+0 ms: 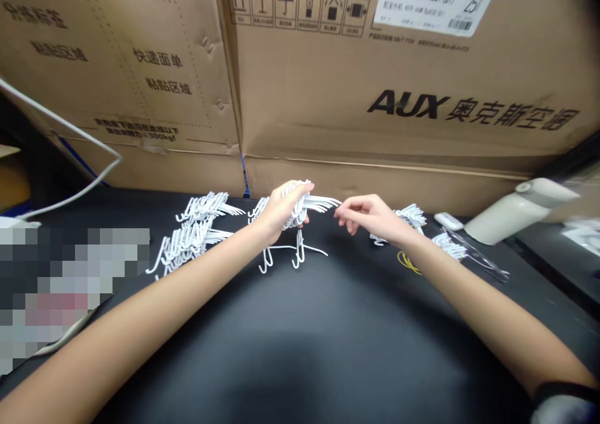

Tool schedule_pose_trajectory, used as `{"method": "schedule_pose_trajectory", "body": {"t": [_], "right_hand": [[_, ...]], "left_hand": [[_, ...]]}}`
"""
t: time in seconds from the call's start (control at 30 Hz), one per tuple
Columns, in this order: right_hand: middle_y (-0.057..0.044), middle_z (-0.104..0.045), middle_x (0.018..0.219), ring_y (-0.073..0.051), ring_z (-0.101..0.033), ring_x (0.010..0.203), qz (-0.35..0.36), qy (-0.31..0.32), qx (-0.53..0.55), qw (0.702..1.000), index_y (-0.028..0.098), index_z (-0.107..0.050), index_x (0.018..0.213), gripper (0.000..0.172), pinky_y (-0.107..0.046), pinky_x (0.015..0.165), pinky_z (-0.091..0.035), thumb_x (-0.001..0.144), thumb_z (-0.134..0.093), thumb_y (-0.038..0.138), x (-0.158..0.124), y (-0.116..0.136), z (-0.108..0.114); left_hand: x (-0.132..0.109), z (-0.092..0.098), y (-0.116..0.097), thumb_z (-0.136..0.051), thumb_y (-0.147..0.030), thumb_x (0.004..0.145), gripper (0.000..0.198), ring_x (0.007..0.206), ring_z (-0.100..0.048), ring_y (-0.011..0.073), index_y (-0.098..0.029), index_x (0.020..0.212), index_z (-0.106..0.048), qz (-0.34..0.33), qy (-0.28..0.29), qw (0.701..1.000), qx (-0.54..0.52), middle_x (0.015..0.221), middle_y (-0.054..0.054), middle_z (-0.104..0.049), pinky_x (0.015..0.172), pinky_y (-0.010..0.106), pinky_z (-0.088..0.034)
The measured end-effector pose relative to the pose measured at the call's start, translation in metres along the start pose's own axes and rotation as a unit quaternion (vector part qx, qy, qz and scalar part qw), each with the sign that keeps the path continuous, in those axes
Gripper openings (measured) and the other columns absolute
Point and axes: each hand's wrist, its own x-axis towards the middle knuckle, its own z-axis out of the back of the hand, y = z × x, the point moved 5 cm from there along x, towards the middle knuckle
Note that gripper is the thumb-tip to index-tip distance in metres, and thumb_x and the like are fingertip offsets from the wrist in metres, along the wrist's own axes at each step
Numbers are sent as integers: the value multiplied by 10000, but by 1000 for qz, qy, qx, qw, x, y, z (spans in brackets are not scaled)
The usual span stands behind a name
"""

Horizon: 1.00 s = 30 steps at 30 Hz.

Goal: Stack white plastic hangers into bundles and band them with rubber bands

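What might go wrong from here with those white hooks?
The left hand grips a thick bundle of white hooks; some may slip out and tangle with the loose hooks beneath. The right hand sits close to the bundle's wire ends, so a fingertip may get poked. The right forearm could sweep the hook pile beside it.

Bare, ungloved left hand (280, 211) and right hand (375, 221), with slim fingers (349, 210). Forearms uncovered along their whole visible length. Near the right elbow, in the lower right corner, a dark sleeve edge (565, 389) as a narrow band around the arm, with paler grey cloth (562, 411) just below it. Finer detail too blurred to tell.
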Motion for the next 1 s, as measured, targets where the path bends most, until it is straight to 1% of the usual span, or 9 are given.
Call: {"method": "schedule_pose_trajectory", "body": {"t": [0.13, 0.27, 0.37, 0.43, 0.53, 0.6, 0.7, 0.83, 1.0], "right_hand": [[-27, -646, 702, -120, -580, 591, 43, 88, -104, 990, 135, -660, 838, 187, -235, 563, -481, 811, -624, 316, -4, -9, -30], [-43, -651, 764, -122, -577, 640, 111, 106, -174, 973, 128, -666, 825, 134, -235, 614, -462, 809, -611, 249, -10, -9, -52], [-40, -632, 742, -118, -555, 629, 134, 125, -215, 959, 128, -652, 778, 122, -235, 615, -450, 818, -569, 208, -11, -7, -55], [-29, -626, 709, -117, -552, 609, 117, 145, -229, 955, 133, -639, 770, 114, -232, 588, -442, 814, -560, 203, -11, -7, -49], [-15, -618, 638, -127, -576, 565, 35, 182, -210, 960, 136, -633, 775, 127, -225, 524, -454, 804, -570, 242, -9, -9, -31], [-24, -630, 624, -140, -605, 564, -2, 181, -191, 965, 130, -641, 764, 156, -232, 523, -477, 792, -598, 278, -9, -6, -15], [-25, -640, 607, -139, -619, 568, -2, 152, -172, 973, 134, -663, 770, 202, -232, 545, -484, 777, -638, 335, -9, 5, 9], [-23, -637, 616, -129, -608, 563, -5, 80, -146, 986, 143, -666, 763, 260, -228, 529, -478, 727, -702, 398, -12, 16, 39], [-25, -638, 647, -113, -582, 561, -2, 37, -126, 991, 143, -673, 791, 290, -228, 519, -475, 720, -715, 421, -14, 21, 50]], "left_hand": [[1, -1, 5, -638, -428, 773, 271, 378, -528, 100, -190, 848, -533, 21, 11, 999, -28, 554, -47, -512, 333, 182, -392], [1, -4, 7, -631, -474, 773, 309, 376, -526, 105, -192, 847, -531, 30, 19, 999, -33, 551, -38, -525, 330, 185, -386], [1, -5, 7, -617, -460, 786, 289, 363, -517, 106, -192, 843, -528, 36, 25, 998, -33, 540, -37, -523, 326, 187, -380], [1, -5, 7, -601, -424, 802, 248, 357, -513, 106, -190, 839, -527, 35, 27, 998, -32, 534, -40, -513, 322, 188, -375], [0, -4, 7, -578, -386, 814, 204, 354, -515, 107, -189, 836, -528, 31, 22, 999, -17, 542, -37, -526, 317, 189, -369], [0, -4, 6, -571, -372, 813, 187, 350, -516, 111, -191, 835, -532, 21, 13, 1000, 7, 538, -39, -527, 308, 190, -364], [-2, -3, 4, -577, -347, 799, 161, 346, -519, 116, -192, 831, -547, 2, -4, 999, 48, 531, -47, -510, 291, 191, -360], [-4, -5, 0, -603, -311, 772, 131, 340, -519, 115, -192, 806, -557, -18, -9, 997, 69, 528, -51, -507, 285, 193, -369], [-5, -7, 0, -605, -309, 781, 126, 334, -498, 103, -198, 800, -549, -31, -6, 996, 86, 487, -66, -486, 311, 195, -397]]}}
